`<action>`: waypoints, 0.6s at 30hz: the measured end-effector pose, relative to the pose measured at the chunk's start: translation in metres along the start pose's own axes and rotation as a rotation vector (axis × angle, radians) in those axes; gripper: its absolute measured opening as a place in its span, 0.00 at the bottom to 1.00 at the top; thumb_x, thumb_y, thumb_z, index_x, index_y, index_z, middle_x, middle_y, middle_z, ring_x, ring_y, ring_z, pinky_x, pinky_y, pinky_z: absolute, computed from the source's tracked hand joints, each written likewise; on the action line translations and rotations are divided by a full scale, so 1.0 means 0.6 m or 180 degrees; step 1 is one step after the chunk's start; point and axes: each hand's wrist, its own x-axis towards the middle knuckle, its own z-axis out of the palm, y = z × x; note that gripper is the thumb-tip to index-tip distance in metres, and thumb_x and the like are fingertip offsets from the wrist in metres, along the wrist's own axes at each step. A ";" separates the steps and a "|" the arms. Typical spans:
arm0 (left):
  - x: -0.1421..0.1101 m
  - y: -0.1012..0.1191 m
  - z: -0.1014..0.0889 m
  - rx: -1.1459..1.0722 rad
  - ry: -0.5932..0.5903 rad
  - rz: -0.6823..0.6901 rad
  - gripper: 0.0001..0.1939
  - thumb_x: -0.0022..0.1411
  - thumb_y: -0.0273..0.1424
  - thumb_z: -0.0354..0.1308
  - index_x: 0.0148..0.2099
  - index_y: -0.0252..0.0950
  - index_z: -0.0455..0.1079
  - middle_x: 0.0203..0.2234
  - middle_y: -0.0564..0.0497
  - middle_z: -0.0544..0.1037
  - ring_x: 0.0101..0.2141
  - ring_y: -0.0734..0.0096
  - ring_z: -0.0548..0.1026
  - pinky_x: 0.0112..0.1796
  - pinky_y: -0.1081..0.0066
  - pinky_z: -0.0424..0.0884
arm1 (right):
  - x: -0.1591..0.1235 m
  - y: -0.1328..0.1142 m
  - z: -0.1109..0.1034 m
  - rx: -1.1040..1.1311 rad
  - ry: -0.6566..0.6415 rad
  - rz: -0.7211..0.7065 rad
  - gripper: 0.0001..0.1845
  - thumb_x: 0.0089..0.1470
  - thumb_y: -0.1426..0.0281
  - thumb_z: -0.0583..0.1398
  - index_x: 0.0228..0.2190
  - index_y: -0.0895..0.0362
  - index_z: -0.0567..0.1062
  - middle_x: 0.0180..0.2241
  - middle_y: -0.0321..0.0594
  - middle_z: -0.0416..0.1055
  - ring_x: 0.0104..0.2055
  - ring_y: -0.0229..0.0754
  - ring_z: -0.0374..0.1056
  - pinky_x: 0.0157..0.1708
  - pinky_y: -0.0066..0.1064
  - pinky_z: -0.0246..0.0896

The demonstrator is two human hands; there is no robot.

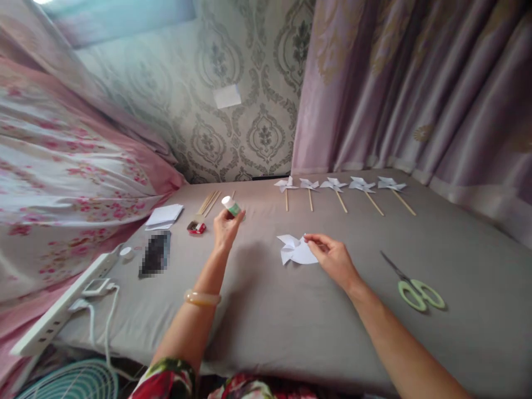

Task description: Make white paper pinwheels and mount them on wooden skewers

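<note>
My left hand (226,228) is closed around a glue stick (231,206), a white tube with a green label, held up above the table and tilted. On the table in front of me lies a partly folded white paper pinwheel (296,250); its left points are folded in and its right side is still flat. My right hand (330,256) pinches the pinwheel's upper right corner between thumb and fingers. Green-handled scissors (415,291) lie with open handles to the right of that hand.
Several finished pinwheels on sticks (333,185) lie in a row at the back. To the left are wooden sticks (208,203), a small red box (196,227), stacked paper (163,216), a white round cap (126,254), a blurred dark object (154,254) and a power strip (62,310) with cables.
</note>
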 end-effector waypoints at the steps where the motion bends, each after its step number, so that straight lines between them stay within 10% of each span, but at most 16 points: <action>1: -0.024 0.023 0.012 -0.0468 -0.0442 0.0253 0.15 0.52 0.41 0.62 0.34 0.34 0.73 0.28 0.51 0.76 0.32 0.67 0.73 0.34 0.71 0.67 | 0.000 -0.006 -0.002 0.0347 0.0006 0.0252 0.15 0.48 0.61 0.62 0.36 0.56 0.77 0.38 0.44 0.77 0.40 0.44 0.72 0.40 0.35 0.66; 8: -0.159 0.119 0.086 -0.1535 -0.1543 0.0457 0.17 0.47 0.45 0.66 0.28 0.35 0.74 0.28 0.52 0.73 0.30 0.72 0.70 0.32 0.72 0.65 | -0.005 -0.026 -0.006 0.2465 -0.0819 0.1005 0.22 0.42 0.56 0.69 0.39 0.51 0.76 0.34 0.35 0.77 0.33 0.37 0.74 0.33 0.27 0.69; 12: -0.160 0.094 0.093 -0.1453 -0.1872 0.0476 0.18 0.54 0.46 0.62 0.36 0.35 0.75 0.28 0.51 0.75 0.29 0.71 0.71 0.32 0.71 0.66 | 0.005 -0.016 -0.012 0.2700 -0.0410 0.1179 0.15 0.39 0.62 0.71 0.30 0.55 0.77 0.26 0.32 0.75 0.25 0.30 0.69 0.27 0.19 0.67; 18: -0.149 0.030 0.078 0.0095 -0.1584 0.1880 0.13 0.64 0.38 0.54 0.43 0.38 0.75 0.42 0.45 0.77 0.45 0.61 0.71 0.50 0.59 0.64 | 0.024 -0.011 -0.052 0.2594 0.0277 0.1015 0.16 0.41 0.60 0.71 0.28 0.55 0.74 0.26 0.32 0.75 0.26 0.32 0.71 0.24 0.20 0.68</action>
